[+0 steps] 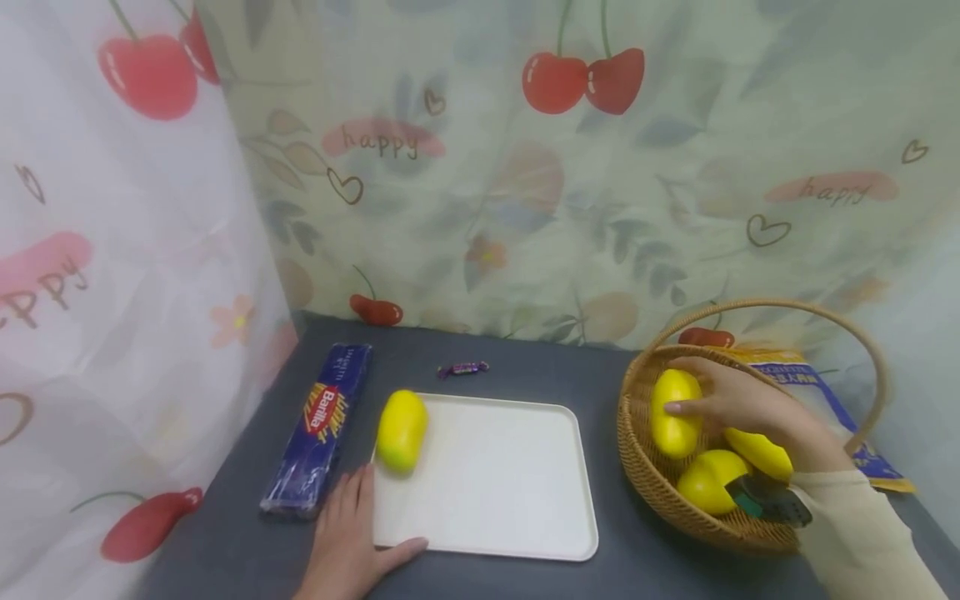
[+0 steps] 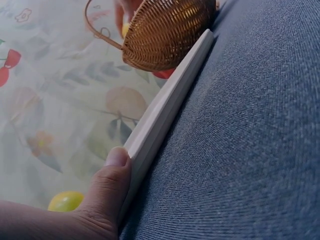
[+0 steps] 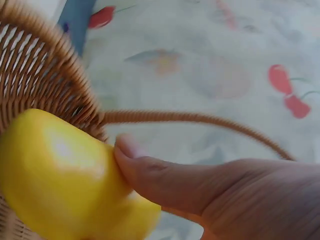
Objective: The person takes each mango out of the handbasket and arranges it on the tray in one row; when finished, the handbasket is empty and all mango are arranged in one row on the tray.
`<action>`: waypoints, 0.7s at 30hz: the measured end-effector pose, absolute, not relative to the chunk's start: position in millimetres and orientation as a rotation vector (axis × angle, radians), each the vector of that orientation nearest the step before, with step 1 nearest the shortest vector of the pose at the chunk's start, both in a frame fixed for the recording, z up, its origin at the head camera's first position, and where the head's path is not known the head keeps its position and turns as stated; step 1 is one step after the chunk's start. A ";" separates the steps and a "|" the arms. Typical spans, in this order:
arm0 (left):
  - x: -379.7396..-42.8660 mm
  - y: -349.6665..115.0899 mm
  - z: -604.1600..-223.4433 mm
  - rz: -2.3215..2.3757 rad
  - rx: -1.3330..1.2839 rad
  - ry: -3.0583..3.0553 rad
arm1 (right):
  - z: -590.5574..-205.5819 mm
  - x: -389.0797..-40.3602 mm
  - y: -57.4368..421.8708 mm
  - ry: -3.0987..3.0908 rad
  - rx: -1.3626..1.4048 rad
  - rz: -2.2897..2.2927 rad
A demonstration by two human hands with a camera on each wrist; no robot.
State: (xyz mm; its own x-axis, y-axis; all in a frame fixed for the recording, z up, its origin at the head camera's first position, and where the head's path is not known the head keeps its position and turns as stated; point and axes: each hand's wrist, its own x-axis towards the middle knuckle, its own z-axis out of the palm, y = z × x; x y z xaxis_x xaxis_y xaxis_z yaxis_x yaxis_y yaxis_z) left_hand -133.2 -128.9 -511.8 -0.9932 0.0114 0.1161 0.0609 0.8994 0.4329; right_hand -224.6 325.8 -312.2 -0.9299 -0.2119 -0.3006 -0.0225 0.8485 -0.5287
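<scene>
My right hand (image 1: 738, 400) grips a yellow mango (image 1: 677, 414) inside the wicker basket (image 1: 647, 479), thumb on its near side. In the right wrist view the thumb presses against the mango (image 3: 65, 175); the other fingers are mostly hidden. More yellow mangoes (image 1: 708, 482) lie below in the basket, partly covered by the right wrist and its camera. My left hand (image 1: 348, 529) rests at the front left corner of a white tray (image 1: 487, 483), fingers straight along its left side and thumb touching the front edge. A yellow mango with a green end (image 1: 402, 431) lies at the tray's left.
A blue Barilla spaghetti pack (image 1: 318, 429) lies left of the tray. Behind the tray is a small purple wrapped candy (image 1: 463, 368). A blue and yellow bag (image 1: 802, 379) lies behind the basket, whose tall handle (image 1: 873, 358) arches over the right forearm. Printed curtains border the table.
</scene>
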 end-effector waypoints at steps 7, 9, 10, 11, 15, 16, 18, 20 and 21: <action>-135.1 -130.5 -514.4 -0.695 -0.021 -2.992 | -296.1 -202.8 315.4 2.754 -0.309 -0.844; -135.4 -130.6 -514.3 -0.696 -0.018 -2.996 | -289.4 -196.1 311.0 2.808 -0.324 -0.835; -135.6 -130.7 -514.2 -0.698 -0.019 -2.997 | -286.2 -192.5 308.3 2.838 -0.327 -0.827; -135.6 -130.8 -514.0 -0.699 -0.021 -2.996 | -283.4 -188.8 304.8 2.852 -0.325 -0.839; -135.2 -131.3 -513.8 -0.692 -0.041 -2.977 | -277.6 -176.9 287.9 2.805 -0.341 -1.030; -135.0 -131.3 -514.1 -0.688 -0.048 -2.971 | -277.8 -175.0 283.5 2.780 -0.350 -1.089; -135.0 -131.3 -514.8 -0.682 -0.058 -2.956 | -278.9 -172.5 275.2 2.741 -0.380 -1.174; -135.0 -131.1 -515.6 -0.679 -0.065 -2.948 | -280.7 -171.2 267.9 2.723 -0.410 -1.208; -135.0 -130.8 -516.0 -0.678 -0.067 -2.946 | -282.2 -171.2 264.6 2.700 -0.431 -1.231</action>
